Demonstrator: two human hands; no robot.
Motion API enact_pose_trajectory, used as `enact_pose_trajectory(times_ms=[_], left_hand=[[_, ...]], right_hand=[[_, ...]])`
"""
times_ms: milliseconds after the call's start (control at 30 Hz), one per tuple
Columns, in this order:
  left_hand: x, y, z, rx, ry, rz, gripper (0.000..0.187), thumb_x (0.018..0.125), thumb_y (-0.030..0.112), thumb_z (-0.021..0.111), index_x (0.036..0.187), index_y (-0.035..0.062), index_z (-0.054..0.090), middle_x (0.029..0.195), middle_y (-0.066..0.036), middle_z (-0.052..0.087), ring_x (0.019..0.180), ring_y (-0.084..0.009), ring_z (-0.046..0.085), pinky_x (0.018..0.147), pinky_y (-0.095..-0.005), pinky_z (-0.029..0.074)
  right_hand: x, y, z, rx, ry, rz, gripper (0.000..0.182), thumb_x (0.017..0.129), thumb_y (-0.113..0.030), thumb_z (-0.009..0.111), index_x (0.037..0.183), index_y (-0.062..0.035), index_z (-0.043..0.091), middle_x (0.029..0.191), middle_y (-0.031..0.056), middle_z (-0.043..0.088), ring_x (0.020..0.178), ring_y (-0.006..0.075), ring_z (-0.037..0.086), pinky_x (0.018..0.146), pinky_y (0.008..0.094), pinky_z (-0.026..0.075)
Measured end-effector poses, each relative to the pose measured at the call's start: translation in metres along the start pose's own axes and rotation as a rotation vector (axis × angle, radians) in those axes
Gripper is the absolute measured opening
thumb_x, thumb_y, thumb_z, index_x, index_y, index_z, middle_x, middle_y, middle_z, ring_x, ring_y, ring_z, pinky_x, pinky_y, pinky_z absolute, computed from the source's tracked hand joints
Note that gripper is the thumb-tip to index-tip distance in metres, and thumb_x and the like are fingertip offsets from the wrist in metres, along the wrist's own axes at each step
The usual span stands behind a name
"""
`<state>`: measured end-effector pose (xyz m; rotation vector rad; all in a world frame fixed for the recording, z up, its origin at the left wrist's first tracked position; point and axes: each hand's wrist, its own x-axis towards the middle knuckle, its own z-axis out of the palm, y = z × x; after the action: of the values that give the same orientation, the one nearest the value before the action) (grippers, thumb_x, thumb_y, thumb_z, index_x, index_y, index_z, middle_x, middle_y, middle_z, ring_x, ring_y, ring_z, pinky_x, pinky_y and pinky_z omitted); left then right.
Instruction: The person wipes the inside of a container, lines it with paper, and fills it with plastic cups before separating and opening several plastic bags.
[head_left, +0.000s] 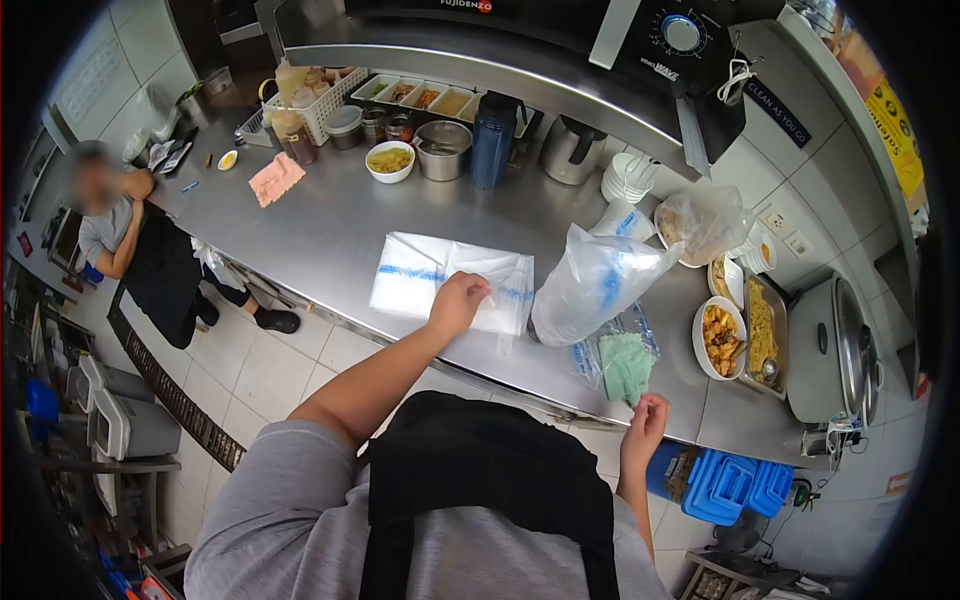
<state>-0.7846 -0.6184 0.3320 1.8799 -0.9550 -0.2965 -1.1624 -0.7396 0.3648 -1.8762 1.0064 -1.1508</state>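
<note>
My left hand is over a flat stack of white plastic bags with a blue stripe, on the steel counter. Its fingers are bent together, pinching the top plastic. Low on the right, my right hand has its fingertips closed at the lower corner of a green cloth. That cloth lies partly over clear plastic wrap with blue print. Between my hands stands a bulging, translucent plastic bag with blue markings; its contents are hard to make out.
On the right are a bowl of chunky food, a tray of noodles and a large pot. A blue tumbler, steel pot and white bowl line the back. A person leans at the far left.
</note>
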Motion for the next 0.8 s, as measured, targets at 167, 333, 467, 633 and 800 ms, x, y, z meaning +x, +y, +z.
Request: enact_pose_trajectory(times_ms=[167, 333, 467, 633, 800], left_hand=[[0.011, 0.007, -0.046, -0.355, -0.169, -0.061, 0.016, 0.097, 0.017, 0.057, 0.106, 0.0041, 0.060, 0.091, -0.005, 0.061, 0.088, -0.0147, 0.057, 0.081, -0.0282, 0.045], [-0.004, 0.036, -0.105, -0.800, -0.432, -0.134, 0.026, 0.101, 0.017, 0.048, 0.123, 0.0051, 0.052, 0.110, 0.000, 0.060, 0.102, -0.0101, 0.054, 0.094, -0.0243, 0.040], [-0.033, 0.076, -0.139, -1.065, -0.617, -0.170, 0.043, 0.099, 0.017, 0.049, 0.140, 0.0028, 0.042, 0.128, -0.010, 0.057, 0.120, -0.0194, 0.055, 0.102, -0.0358, 0.042], [-0.062, 0.099, -0.160, -1.009, -0.642, -0.089, 0.039, 0.101, 0.020, 0.048, 0.137, 0.0052, 0.045, 0.125, -0.003, 0.058, 0.115, -0.0123, 0.054, 0.100, -0.0299, 0.040], [-0.083, 0.143, -0.184, -0.728, -0.502, 0.175, 0.040, 0.094, 0.021, 0.058, 0.130, 0.0059, 0.051, 0.123, -0.004, 0.060, 0.114, -0.0141, 0.055, 0.097, -0.0311, 0.043]], right_hand=[[-0.029, -0.050, 0.014, -0.195, -0.009, -0.071, 0.006, 0.096, -0.003, 0.052, 0.096, -0.0021, 0.057, 0.099, 0.0050, 0.053, 0.081, 0.0125, 0.054, 0.065, 0.0230, 0.044], [-0.017, -0.128, 0.058, 0.271, -0.514, 0.135, 0.023, 0.093, -0.002, 0.056, 0.116, -0.0017, 0.059, 0.109, 0.0087, 0.058, 0.097, 0.0151, 0.059, 0.072, 0.0239, 0.049], [0.018, -0.188, 0.100, 0.332, -0.312, -0.193, 0.039, 0.091, -0.004, 0.061, 0.129, -0.0005, 0.054, 0.123, 0.0124, 0.056, 0.111, 0.0182, 0.057, 0.084, 0.0267, 0.049], [0.055, -0.227, 0.120, 0.490, -0.578, -0.021, 0.033, 0.090, -0.008, 0.067, 0.120, 0.0001, 0.060, 0.104, 0.0062, 0.065, 0.093, 0.0117, 0.060, 0.079, 0.0245, 0.048], [0.053, -0.239, 0.129, 0.695, -0.779, 0.121, 0.011, 0.090, -0.007, 0.067, 0.099, -0.0030, 0.066, 0.082, -0.0011, 0.066, 0.074, 0.0047, 0.057, 0.071, 0.0210, 0.045]])
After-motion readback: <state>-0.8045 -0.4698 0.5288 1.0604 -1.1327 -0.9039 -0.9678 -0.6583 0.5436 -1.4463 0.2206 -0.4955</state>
